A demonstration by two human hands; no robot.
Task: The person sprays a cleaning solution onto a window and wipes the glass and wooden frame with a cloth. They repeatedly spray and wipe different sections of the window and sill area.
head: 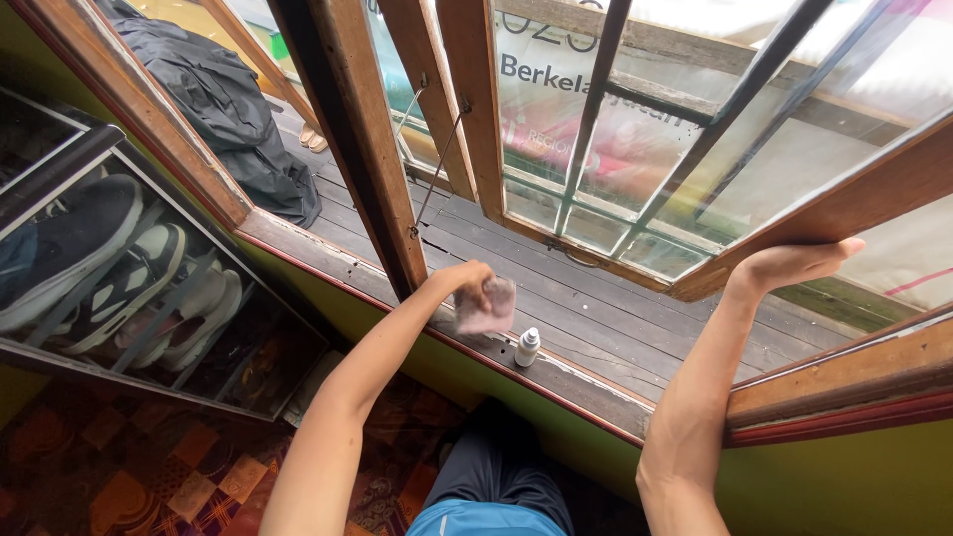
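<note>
Left hand (467, 283) fingers closed around crumpled grey cloth (486, 306), pressed at base of brown wooden window post (369, 149), on sill (596, 382). Small white bottle (527, 346) just right. Right hand (794, 266) flat, fingers together, under open wooden sash (854, 203). Plank deck (615, 318) beyond sill.

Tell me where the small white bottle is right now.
In the head view, the small white bottle stands upright on the wooden windowsill, near centre, just right of the left hand and the grey cloth it holds.
</note>
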